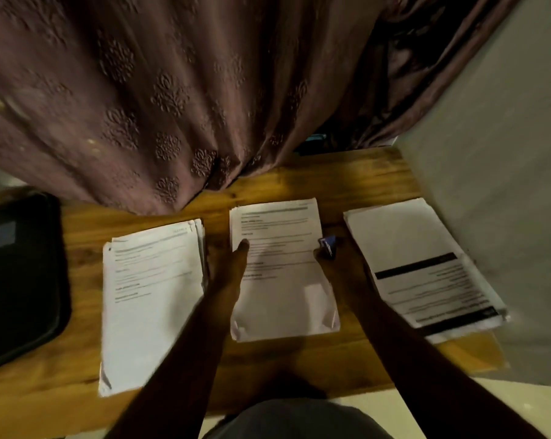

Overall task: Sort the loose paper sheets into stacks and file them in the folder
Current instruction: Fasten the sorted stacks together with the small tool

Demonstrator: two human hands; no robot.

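Observation:
Three stacks of printed paper lie on the wooden table (299, 356). The left stack (150, 299) is slightly fanned at its right edge. The middle stack (283, 274) has my hands on both sides. My left hand (233, 264) holds its left edge with the thumb on top of the sheet. My right hand (334, 264) holds its right edge, and a small blue object (328, 244) shows at its fingers. The right stack (423, 264) lies turned the other way, with a black bar across the page. A black folder (17, 274) lies at the table's left end.
A brown patterned curtain (172, 106) hangs over the far edge of the table, just behind the stacks. A pale wall (505, 153) stands to the right. The table's near edge runs just in front of my body.

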